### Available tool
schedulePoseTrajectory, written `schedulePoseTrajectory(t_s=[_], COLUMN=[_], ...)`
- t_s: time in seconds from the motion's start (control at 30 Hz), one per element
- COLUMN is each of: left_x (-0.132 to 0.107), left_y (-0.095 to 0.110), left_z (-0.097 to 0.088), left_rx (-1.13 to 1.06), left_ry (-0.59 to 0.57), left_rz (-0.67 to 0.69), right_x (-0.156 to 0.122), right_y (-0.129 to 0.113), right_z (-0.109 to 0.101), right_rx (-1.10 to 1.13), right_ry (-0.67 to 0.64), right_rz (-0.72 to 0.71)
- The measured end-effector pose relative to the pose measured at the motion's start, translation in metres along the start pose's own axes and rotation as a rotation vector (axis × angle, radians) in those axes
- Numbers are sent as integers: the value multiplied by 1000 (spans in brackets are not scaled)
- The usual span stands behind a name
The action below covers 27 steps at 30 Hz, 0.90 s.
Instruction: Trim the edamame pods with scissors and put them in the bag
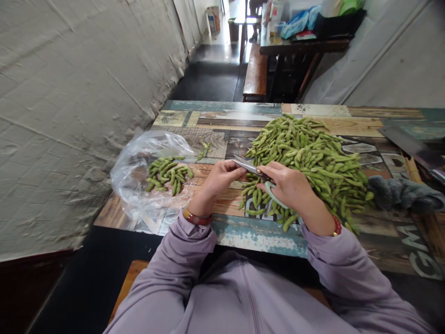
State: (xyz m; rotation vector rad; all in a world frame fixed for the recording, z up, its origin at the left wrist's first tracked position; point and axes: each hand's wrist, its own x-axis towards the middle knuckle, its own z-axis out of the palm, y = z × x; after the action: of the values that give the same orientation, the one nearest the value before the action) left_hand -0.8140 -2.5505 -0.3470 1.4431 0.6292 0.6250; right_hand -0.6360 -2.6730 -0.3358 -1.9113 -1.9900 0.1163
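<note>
In the head view my right hand [287,183] grips a pair of scissors [248,166] with pale green handles, their blades pointing left. The blade tips lie right at the fingertips of my left hand [222,176], which are pinched together; whatever they hold is hidden. A large heap of green edamame pods [306,157] spreads under and beyond my right hand. To the left of my left hand, a smaller pile of pods [170,174] rests on a clear plastic bag [130,167]. A few small green scraps [205,149] lie between the two piles.
A grey cloth [405,194] and a wide dark blade-like object [412,144] lie at the table's right. A rough white wall [69,116] runs along the left. Beyond the patterned table [239,116] stand a wooden bench [255,74] and another table with a black container [340,25].
</note>
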Motion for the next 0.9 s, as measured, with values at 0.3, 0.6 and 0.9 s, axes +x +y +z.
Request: schedulePoseTrajectory(t_s=[0.3,0.6,0.9], left_x=[0,6,0], left_y=[1,2,2], left_z=[4,-2,5], left_rx=[-177,-519,-527], left_ry=[55,286,98], left_rz=[-67,-68,-101], right_x=[3,2,3], right_y=[2,1,0], right_z=[6,14,18], right_rx=[47,136,155], right_ry=[171,274,255], right_rz=[97,4,-4])
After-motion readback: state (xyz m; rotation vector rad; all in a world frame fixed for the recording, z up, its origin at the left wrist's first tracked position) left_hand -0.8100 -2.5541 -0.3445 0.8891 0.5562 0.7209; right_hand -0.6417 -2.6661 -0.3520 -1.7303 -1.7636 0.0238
